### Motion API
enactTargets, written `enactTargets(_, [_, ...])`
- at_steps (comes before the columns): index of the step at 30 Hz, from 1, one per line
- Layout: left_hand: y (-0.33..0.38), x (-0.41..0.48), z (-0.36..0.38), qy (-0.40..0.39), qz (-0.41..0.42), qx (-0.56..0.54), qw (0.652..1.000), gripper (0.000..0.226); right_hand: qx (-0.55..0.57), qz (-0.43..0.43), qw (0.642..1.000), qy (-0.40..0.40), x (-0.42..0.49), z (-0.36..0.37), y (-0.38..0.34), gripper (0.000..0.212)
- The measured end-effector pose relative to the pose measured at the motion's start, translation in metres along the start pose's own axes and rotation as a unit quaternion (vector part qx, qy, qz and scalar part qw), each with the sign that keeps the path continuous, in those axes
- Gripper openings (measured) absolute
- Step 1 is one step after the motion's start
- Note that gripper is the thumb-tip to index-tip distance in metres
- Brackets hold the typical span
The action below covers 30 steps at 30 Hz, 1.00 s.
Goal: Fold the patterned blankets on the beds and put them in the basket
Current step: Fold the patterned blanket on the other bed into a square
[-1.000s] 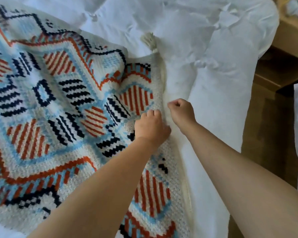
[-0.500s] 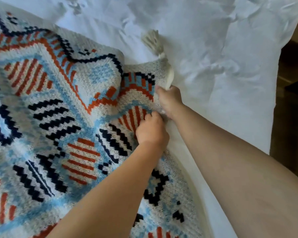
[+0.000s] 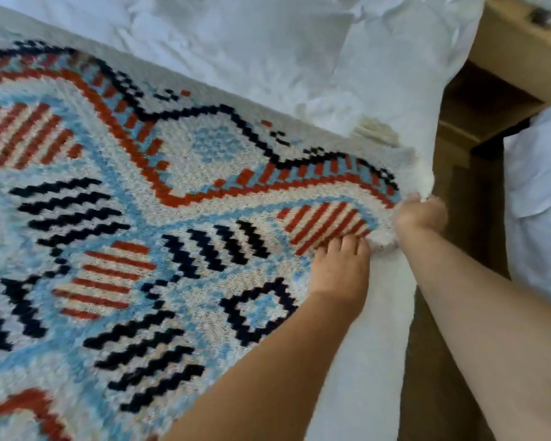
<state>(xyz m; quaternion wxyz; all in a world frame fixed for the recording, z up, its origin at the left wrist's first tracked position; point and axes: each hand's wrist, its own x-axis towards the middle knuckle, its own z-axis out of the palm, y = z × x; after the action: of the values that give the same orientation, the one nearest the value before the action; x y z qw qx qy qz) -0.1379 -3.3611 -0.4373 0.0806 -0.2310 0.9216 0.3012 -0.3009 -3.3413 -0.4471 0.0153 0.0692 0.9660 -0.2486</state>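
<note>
My left hand (image 3: 339, 268) lies knuckles-up on the blanket (image 3: 134, 237), fingers curled down into the weave just inside its right edge; my right hand (image 3: 422, 214) is closed in a fist around the blanket's corner, bunching the white border there; the two hands sit just beside each other, nearly touching; both forearms run back toward me from the lower right.

The blanket lies spread on the bed (image 3: 268, 52), filling the left and middle of my view, its white, blue, red and navy pattern face up; its far edge runs diagonally from upper left down to the gripped corner; a pale tassel (image 3: 376, 132) shows just beyond that corner on the white sheet.

The bed's right side drops away directly beside my right hand; past it a narrow strip of brown floor (image 3: 458, 249) separates this bed from another white bed (image 3: 541, 198) at the right margin; a wooden nightstand (image 3: 522, 49) stands at upper right; the open room lies on the sheet beyond the blanket's far edge.
</note>
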Motion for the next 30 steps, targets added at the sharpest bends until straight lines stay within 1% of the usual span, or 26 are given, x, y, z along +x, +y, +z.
enactTargets(2, [0.006,-0.009,0.025,-0.01,0.01,0.053,0.999,0.061,0.032,0.016,0.998,-0.048,0.005,0.002,0.015,0.04])
enactTargets(4, [0.001,-0.018,0.039,-0.01,-0.01,0.078,0.997,0.059,0.109,0.025,0.987,-0.111,-0.002,0.008,0.015,0.046])
enactTargets(6, [-0.004,-0.03,0.043,0.016,-0.032,0.075,0.997,0.063,0.191,0.068,0.962,-0.183,-0.016,0.006,0.012,0.056])
enactTargets(7, [-0.006,-0.038,0.04,0.037,-0.039,0.077,0.996,0.066,0.221,0.101,0.942,-0.23,-0.025,0.002,0.014,0.063])
enactTargets(8, [-0.006,-0.048,0.037,0.08,-0.041,0.085,0.992,0.065,0.247,0.129,0.919,-0.28,-0.036,-0.001,0.019,0.066])
enactTargets(9, [-0.006,-0.058,0.036,0.134,-0.041,0.093,0.986,0.059,0.268,0.144,0.896,-0.323,-0.05,-0.004,0.025,0.066])
enactTargets(10, [-0.007,-0.07,0.037,0.191,-0.042,0.099,0.976,0.048,0.28,0.142,0.879,-0.359,-0.069,-0.007,0.033,0.065])
enactTargets(11, [-0.008,-0.084,0.037,0.23,-0.048,0.103,0.967,0.038,0.275,0.128,0.871,-0.387,-0.091,-0.008,0.04,0.063])
enactTargets(12, [-0.009,-0.099,0.037,0.248,-0.061,0.106,0.961,0.031,0.268,0.116,0.865,-0.407,-0.114,-0.009,0.045,0.061])
enactTargets(14, [-0.013,-0.132,0.041,0.258,-0.083,0.116,0.956,0.023,0.271,0.12,0.854,-0.429,-0.159,-0.011,0.053,0.065])
enactTargets(15, [-0.014,-0.151,0.045,0.243,-0.093,0.13,0.957,0.02,0.274,0.125,0.848,-0.436,-0.179,-0.013,0.057,0.068])
enactTargets(16, [-0.015,-0.169,0.049,0.22,-0.104,0.144,0.959,0.019,0.275,0.122,0.843,-0.446,-0.195,-0.017,0.061,0.066])
enactTargets(18, [-0.013,-0.203,0.059,0.162,-0.139,0.15,0.965,0.025,0.277,0.11,0.84,-0.453,-0.218,-0.024,0.07,0.042])
enactTargets(19, [-0.012,-0.214,0.064,0.128,-0.165,0.145,0.967,0.031,0.277,0.108,0.843,-0.448,-0.226,-0.025,0.075,0.033])
enactTargets(21, [-0.006,-0.235,0.072,0.037,-0.239,0.117,0.963,0.047,0.267,0.102,0.852,-0.439,-0.239,-0.032,0.086,0.027])
enactTargets(22, [-0.003,-0.24,0.077,0.005,-0.272,0.094,0.958,0.051,0.26,0.093,0.858,-0.434,-0.243,-0.035,0.091,0.026])
enactTargets(23, [-0.001,-0.244,0.083,-0.006,-0.29,0.072,0.954,0.049,0.249,0.079,0.864,-0.429,-0.245,-0.039,0.095,0.027])
enactTargets(25, [0.003,-0.246,0.091,-0.015,-0.297,0.034,0.954,0.037,0.231,0.051,0.876,-0.421,-0.243,-0.045,0.099,0.033])
enactTargets(26, [0.006,-0.248,0.093,-0.015,-0.291,0.019,0.957,0.035,0.217,0.032,0.883,-0.414,-0.241,-0.047,0.102,0.037])
enactTargets(28, [0.016,-0.255,0.1,-0.02,-0.252,0.004,0.967,0.033,0.163,-0.005,0.91,-0.381,-0.235,-0.055,0.113,0.047])
enactTargets(30, [0.032,-0.268,0.111,-0.035,-0.195,0.006,0.98,0.034,0.1,-0.015,0.94,-0.325,-0.225,-0.063,0.136,0.053])
